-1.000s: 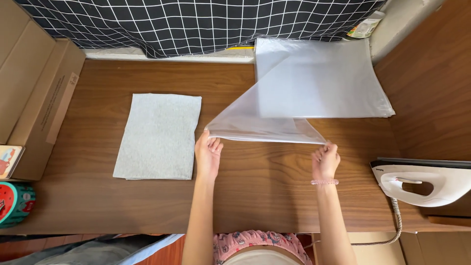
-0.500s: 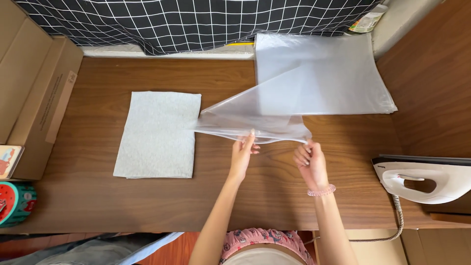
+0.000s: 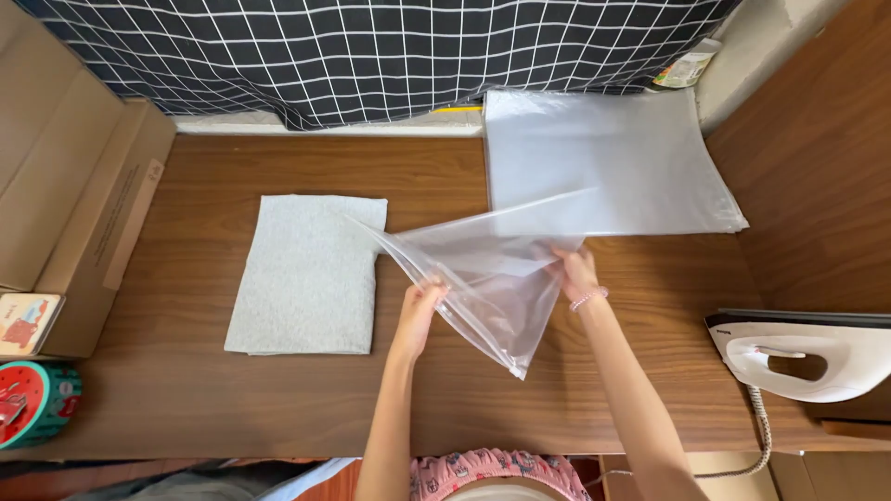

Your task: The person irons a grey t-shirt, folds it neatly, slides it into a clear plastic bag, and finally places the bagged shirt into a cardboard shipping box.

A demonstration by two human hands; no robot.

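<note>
- While gripping a clear plastic bag (image 3: 483,278) mid-frame, the left hand (image 3: 419,311) is pinching its edge — the right hand (image 3: 574,271) is clasping its other side.
- Folded grey cloth (image 3: 306,275) is lying just left.

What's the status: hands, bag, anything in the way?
Left hand and right hand both grip clear plastic bag, lifted off table. Folded grey cloth just left, bag corner over its edge. Iron far right.

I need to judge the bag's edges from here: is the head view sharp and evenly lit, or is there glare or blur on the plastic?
Head view: even, soft light and sharp focus; the clear plastic bag shows mild sheen, no harsh glare; both hands, left hand and right hand, look crisp.
</note>
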